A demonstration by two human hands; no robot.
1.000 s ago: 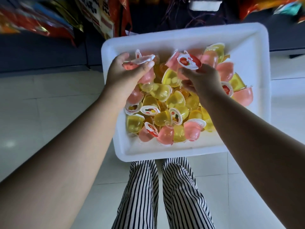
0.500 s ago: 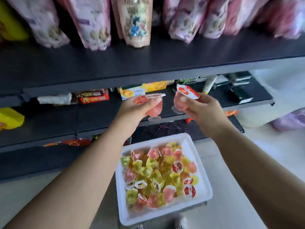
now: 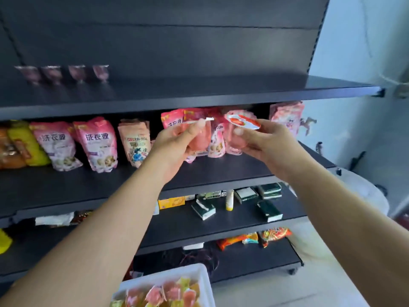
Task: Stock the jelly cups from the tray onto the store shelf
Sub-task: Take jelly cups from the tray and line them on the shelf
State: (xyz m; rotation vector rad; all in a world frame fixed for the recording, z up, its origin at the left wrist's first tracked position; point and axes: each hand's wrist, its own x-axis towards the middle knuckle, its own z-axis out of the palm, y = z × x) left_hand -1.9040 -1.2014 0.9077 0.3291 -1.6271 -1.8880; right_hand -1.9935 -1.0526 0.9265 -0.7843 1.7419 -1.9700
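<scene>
Two light, slick pink jelly cups (image 3: 200, 138) are being carried, each hand's grip — left hand (image 3: 177, 144), right hand (image 3: 265, 140) — curling round a thin squashable cup wall just below the foil lid (image 3: 242, 121).

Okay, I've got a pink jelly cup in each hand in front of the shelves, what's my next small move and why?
Probably lift both hands toward the dark top shelf and set the cups beside the row of four pink jelly cups there. The left hand grips a pink jelly cup, the right hand a red-lidded pink cup, and both are below that shelf.

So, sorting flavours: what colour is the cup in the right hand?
Pink, under a red-and-white lid; head view. Cup, right hand.
</scene>
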